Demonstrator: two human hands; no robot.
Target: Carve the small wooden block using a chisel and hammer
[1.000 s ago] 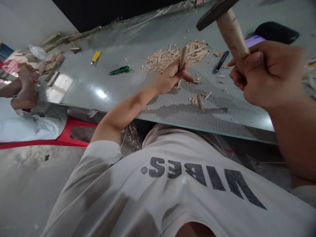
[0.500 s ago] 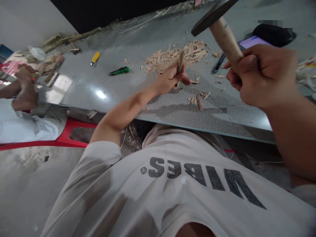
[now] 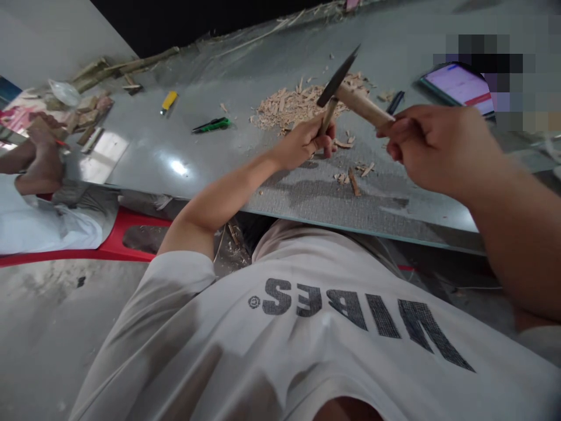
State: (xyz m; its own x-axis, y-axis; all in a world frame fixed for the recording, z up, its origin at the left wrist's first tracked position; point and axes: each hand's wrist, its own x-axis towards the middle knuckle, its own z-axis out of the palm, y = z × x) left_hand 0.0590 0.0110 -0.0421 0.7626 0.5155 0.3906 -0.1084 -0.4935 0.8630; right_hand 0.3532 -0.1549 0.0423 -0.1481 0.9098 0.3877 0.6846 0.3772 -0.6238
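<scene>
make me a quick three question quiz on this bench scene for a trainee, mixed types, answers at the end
1. What tool does the right hand hold?
2. True or false: in this view, the yellow tool lies to the left of the green tool.
3. Fill in the blank: the left hand holds a short rod beside a heap of ____.

Key:
1. A hammer.
2. True.
3. Wood chips.
</scene>
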